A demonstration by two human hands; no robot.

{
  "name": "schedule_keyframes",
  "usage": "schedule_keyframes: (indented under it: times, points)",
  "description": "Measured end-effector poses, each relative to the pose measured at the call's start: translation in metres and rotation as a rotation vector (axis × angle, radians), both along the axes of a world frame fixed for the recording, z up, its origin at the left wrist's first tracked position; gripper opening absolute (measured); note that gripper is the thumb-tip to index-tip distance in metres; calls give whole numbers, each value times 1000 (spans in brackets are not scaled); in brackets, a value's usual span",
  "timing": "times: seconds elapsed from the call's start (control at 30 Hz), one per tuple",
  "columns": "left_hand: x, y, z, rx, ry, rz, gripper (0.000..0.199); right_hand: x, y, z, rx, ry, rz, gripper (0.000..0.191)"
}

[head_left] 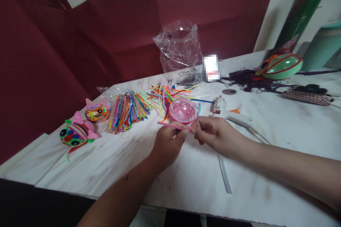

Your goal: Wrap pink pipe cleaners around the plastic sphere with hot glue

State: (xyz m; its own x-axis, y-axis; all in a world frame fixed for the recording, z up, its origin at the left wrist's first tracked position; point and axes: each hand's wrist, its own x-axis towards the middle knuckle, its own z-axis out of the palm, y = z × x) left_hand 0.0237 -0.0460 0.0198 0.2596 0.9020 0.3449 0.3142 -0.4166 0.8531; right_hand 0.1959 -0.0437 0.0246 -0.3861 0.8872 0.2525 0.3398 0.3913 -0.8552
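Both hands meet at the middle of the table, just in front of a pink bowl-shaped piece (pixel 182 110) with whitish patches inside. A pink strip (pixel 170 125), like a pipe cleaner, runs between them. My left hand (pixel 170 142) is closed on the strip, whose free end points left. My right hand (pixel 209 132) pinches its other end, fingertips close to the left thumb. Right behind the right hand a white glue gun (pixel 234 116) lies on its side, its nozzle pointing back.
Colourful pipe cleaners in a clear bag (pixel 129 111) and two decorated fish (pixel 77 133) (pixel 98 110) sit left. A clear plastic bag (pixel 181 49) stands behind. A grey strip (pixel 224 173) lies in front; a green balloon-like fish (pixel 283 66) and dark yarn (pixel 247 78) are back right.
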Motion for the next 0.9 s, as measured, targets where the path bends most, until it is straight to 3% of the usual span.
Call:
schedule_keyframes:
  times: [0.1, 0.2, 0.27, 0.33, 0.43, 0.5, 0.63, 0.8, 0.9]
  points:
    - [2, -1, 2, 122, 102, 30, 12, 3, 0, 0, 237, -196, -45, 19]
    - [2, -3, 2, 270, 245, 22, 11, 6, 1, 0, 373, -312, 4, 18]
    - [2, -3, 1, 321, 285, 10, 10, 7, 2, 1, 357, -308, 32, 19]
    - [2, -4, 1, 298, 218, 43, 9, 5, 2, 3, 228, -203, 56, 20]
    - [5, -6, 1, 138, -39, 95, 10, 1, 1, 3, -11, 47, 103, 18]
    - [7, -6, -1, 46, -186, 53, 12, -3, -1, 1, -63, 160, 90, 19]
    - [9, -6, -4, 7, -248, -20, 13, -6, -5, -5, 35, 170, 39, 27]
    - [4, -5, -2, 37, -94, 18, 11, -2, -6, -3, 141, 47, -8, 23]
    - [3, -5, 1, 60, -35, 27, 8, 4, -2, 1, 263, -64, 37, 20]
